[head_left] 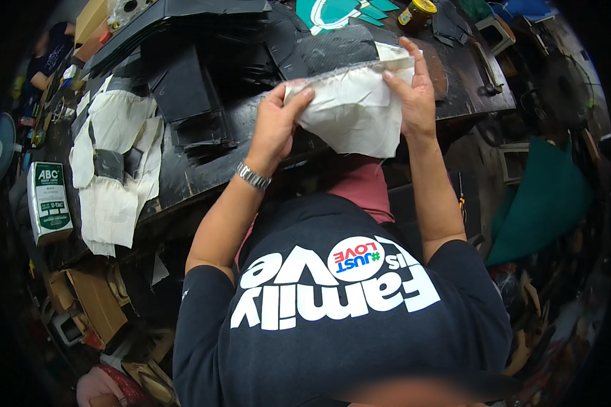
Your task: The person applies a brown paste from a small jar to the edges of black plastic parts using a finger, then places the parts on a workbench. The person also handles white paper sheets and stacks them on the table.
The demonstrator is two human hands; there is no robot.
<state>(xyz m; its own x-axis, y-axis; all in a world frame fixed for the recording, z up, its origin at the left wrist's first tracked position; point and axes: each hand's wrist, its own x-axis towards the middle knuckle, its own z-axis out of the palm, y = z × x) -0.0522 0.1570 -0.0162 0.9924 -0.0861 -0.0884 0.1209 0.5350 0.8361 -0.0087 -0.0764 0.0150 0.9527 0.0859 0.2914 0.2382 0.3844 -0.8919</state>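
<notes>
On my feed, the left hand [275, 119] pinches one end of the white cloth [353, 112] and the right hand [418, 98] the other, by the tabletop [470, 98] edge. I'd keep the tension light and even so creases ease out.

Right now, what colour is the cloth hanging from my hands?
The cloth is off-white and creased; the head view shows it best.

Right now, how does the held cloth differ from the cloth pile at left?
The held cloth is gripped by the left hand and right hand; the cloth pile lies on the table. The held cloth looks smaller; the cloth pile spreads larger, with overlapping pieces. Both are off-white and creased.
</notes>
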